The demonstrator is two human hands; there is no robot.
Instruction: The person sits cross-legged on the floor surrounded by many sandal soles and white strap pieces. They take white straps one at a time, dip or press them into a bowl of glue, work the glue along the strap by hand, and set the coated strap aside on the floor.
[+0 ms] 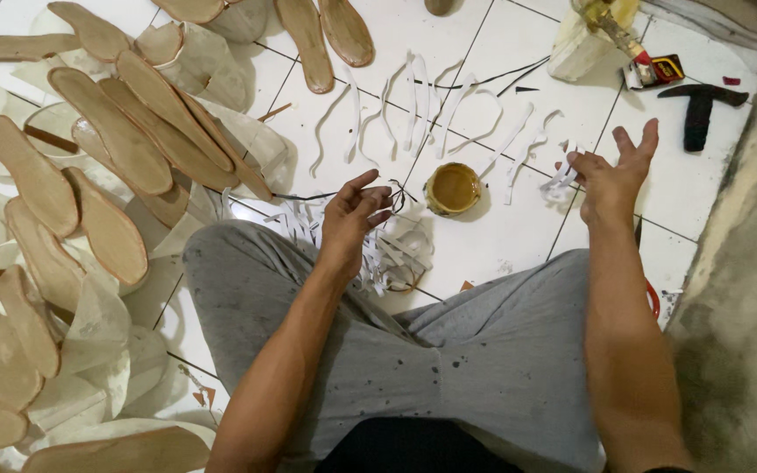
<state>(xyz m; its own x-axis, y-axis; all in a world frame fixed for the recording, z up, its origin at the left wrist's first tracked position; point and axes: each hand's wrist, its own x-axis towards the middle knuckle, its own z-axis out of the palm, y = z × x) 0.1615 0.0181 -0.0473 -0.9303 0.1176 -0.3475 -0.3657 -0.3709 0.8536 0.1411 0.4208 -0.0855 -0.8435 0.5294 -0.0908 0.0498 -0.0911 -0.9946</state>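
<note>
My left hand hovers over a heap of white strips on the white tiled floor, fingers loosely curled, nothing visibly held. My right hand is raised to the right, thumb and forefinger pinching a small white strip while the other fingers spread. Between both hands stands a small round open tin of yellowish glue. More curved white strips lie spread in a row on the tiles beyond the tin. My crossed legs in grey trousers fill the lower middle.
Many tan shoe insoles with pale wrappers are piled along the left. Two more insoles lie at top centre. A white container with a brush, a small box and a black hammer sit top right. A grey concrete ledge borders the right.
</note>
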